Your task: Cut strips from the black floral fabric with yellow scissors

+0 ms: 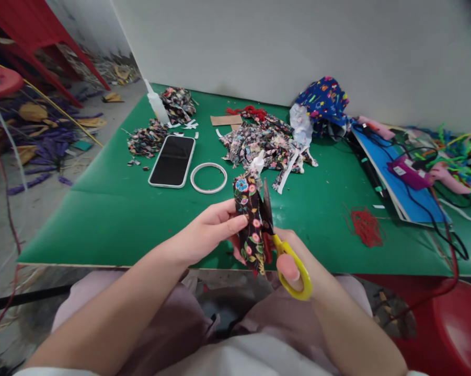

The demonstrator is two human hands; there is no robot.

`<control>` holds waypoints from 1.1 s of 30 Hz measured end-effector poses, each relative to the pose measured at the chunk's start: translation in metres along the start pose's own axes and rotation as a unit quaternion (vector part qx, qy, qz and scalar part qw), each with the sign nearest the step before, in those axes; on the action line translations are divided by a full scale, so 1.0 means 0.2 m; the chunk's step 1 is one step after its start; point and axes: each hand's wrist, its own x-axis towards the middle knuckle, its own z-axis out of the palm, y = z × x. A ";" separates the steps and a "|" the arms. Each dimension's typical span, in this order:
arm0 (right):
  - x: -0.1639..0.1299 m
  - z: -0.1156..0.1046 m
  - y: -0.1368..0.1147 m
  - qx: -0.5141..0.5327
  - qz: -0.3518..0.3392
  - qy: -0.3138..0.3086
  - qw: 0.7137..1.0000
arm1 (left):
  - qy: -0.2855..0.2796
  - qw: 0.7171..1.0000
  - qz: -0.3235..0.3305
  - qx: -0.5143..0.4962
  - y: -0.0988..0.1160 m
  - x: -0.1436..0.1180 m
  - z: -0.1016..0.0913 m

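Pinched in my left hand (215,230) is a strip of black floral fabric (254,237), held upright near the table's front edge. My right hand (292,256) grips a pair of scissors (298,277) with yellow handles, thumb through one loop. The parted dark blades point up along the right edge of the fabric; whether they touch it I cannot tell. Just behind the strip shows the white nozzle of a bottle (257,162). Beyond it lies a heap of floral fabric pieces (254,143). A white ring (208,178) rests left of the strip.
A phone (173,162), a white glue bottle (158,108) and small fabric piles (147,138) are at the left. On the right are red thread (366,227), a blue folder (400,177), pink glue guns (450,176) with cables and a blue patterned cloth (323,104). A wall borders the back.
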 end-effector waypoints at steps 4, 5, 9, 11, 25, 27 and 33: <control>-0.02 0.00 -0.01 -0.009 0.014 0.029 0.999 | -0.019 1.000 -0.002 -0.024 -0.01 0.00 -0.01; -0.03 0.00 -0.02 -0.011 0.011 0.024 1.000 | -0.016 1.000 0.003 -0.019 -0.02 0.00 -0.01; -0.03 -0.01 -0.02 -0.030 0.007 0.010 0.999 | 0.005 0.999 0.028 0.028 -0.02 0.00 -0.01; -0.02 -0.01 -0.01 -0.036 0.007 0.024 0.999 | 0.022 0.997 0.037 0.059 -0.02 0.00 0.00; -0.02 0.03 0.03 0.068 0.002 0.083 0.994 | 0.049 0.991 -0.023 0.122 -0.01 -0.01 0.03; -0.02 0.03 0.03 0.058 0.001 0.086 0.995 | 0.047 0.992 -0.023 0.115 -0.01 -0.01 0.03; -0.02 0.03 0.05 0.059 0.006 0.090 0.994 | 0.061 0.991 -0.033 0.117 -0.01 -0.01 0.03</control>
